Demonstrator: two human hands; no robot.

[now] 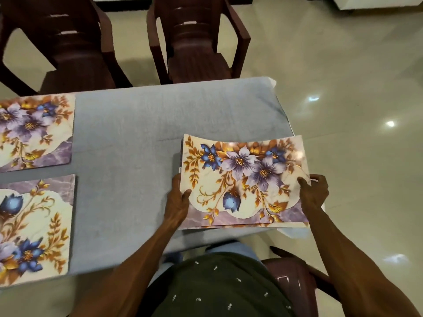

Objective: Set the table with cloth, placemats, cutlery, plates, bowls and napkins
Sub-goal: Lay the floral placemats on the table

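Observation:
A grey-blue cloth (142, 124) covers the table. Two floral placemats lie flat on it at the left, one at the far side (36, 131) and one at the near side (34, 229). At the table's right end a stack of floral placemats (245, 179) bows upward between my hands. My left hand (178, 202) grips the stack's left edge, thumb on top. My right hand (314, 191) grips its right edge, thumb on top. The stack's right side reaches past the table's right edge.
Two dark brown plastic chairs (196, 40) (59, 46) stand along the table's far side. A third brown chair (295, 277) is at the near right beside my body. Glossy tiled floor (354, 88) surrounds the table.

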